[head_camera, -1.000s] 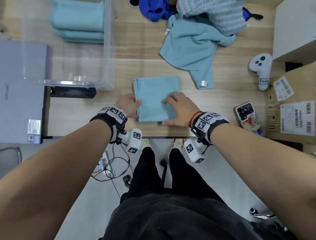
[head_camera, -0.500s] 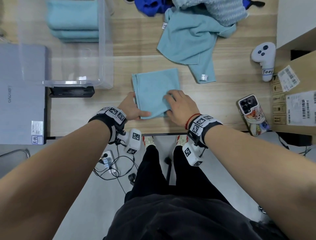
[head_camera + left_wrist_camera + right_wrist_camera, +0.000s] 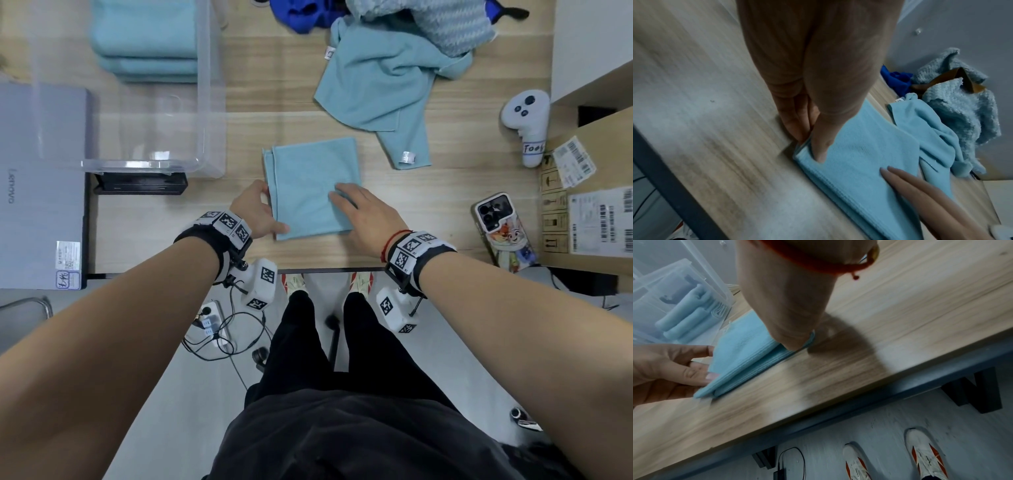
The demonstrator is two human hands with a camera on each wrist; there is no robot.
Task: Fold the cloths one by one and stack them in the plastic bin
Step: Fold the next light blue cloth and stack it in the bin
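We saw the folded light-blue cloth (image 3: 311, 188) lying flat on the wooden desk (image 3: 428, 205), near its front edge and just right of the clear plastic bin (image 3: 209, 102). Around it lay an unfolded light-blue cloth (image 3: 383, 85) farther back, partly under a knitted pale-blue cloth (image 3: 445, 27), with a dark blue cloth (image 3: 301, 13) beside that. To the right stood a white controller (image 3: 525, 120) whose handwritten label we could not fully read, a phone (image 3: 503, 229) in a cartoon case, and a cardboard box (image 3: 589, 205) with barcode stickers too small to read. Left of the bin sat a grey laptop (image 3: 37, 188) marked "Lenovo", and a black device (image 3: 140, 183) lay at the bin's front wall. Nothing stood between the folded cloth and the bin.

Inside the bin a stack of folded light-blue cloths (image 3: 147, 41) rested at the far end; the near end held nothing.

Our left hand (image 3: 255, 210) pinched the folded cloth's left edge, thumb on top and fingers (image 3: 795, 123) tucked beneath. Our right hand (image 3: 363, 216) rested on the cloth's near right corner with fingers nearly straight, pressing it flat.
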